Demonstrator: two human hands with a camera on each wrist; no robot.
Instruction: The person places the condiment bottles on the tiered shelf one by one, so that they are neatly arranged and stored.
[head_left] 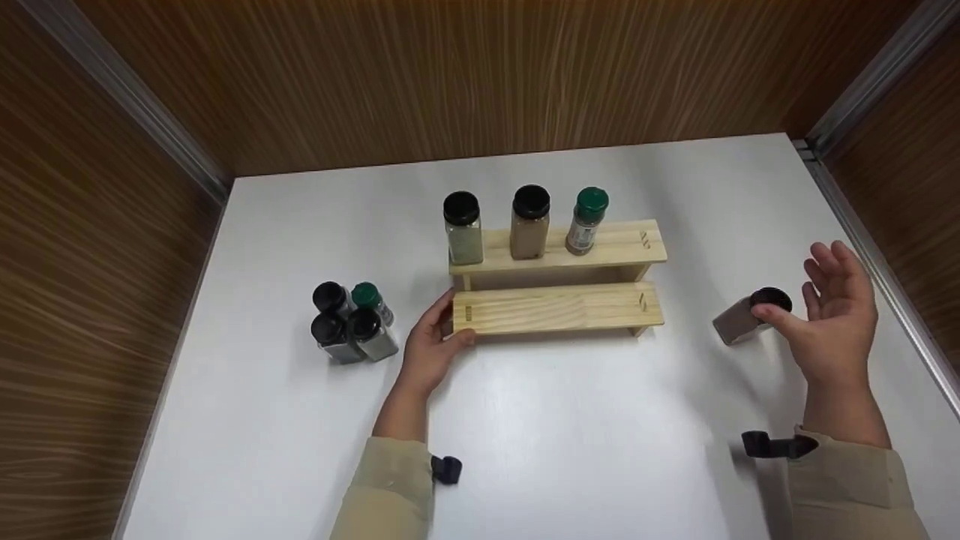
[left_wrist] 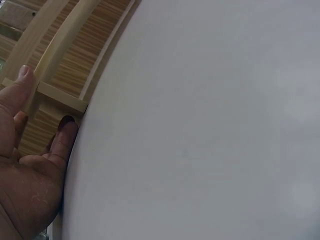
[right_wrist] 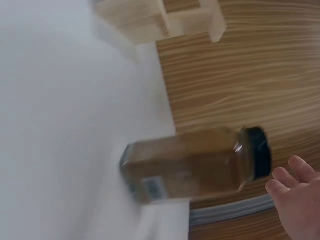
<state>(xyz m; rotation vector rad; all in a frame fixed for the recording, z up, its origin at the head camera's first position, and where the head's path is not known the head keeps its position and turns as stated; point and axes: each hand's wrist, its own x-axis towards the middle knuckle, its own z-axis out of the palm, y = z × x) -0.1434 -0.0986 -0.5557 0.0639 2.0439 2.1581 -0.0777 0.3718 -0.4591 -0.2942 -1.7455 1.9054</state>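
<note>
Tabletop [head_left: 555, 420] supports a vertical brown jar [head_left: 737, 321], black cap [head_left: 774, 298] facing up.

The location is a partitioned work booth. A white table [head_left: 570, 442] is bounded at the back and on both sides by wood-grain panels [head_left: 480, 82]. Metal rails [head_left: 122, 82] join the panels at the corners. Spice jars [head_left: 529, 236] and a wooden rack [head_left: 562, 309] are household kitchen goods. Whether the booth belongs to a lab, workshop or office cannot be determined.
</note>
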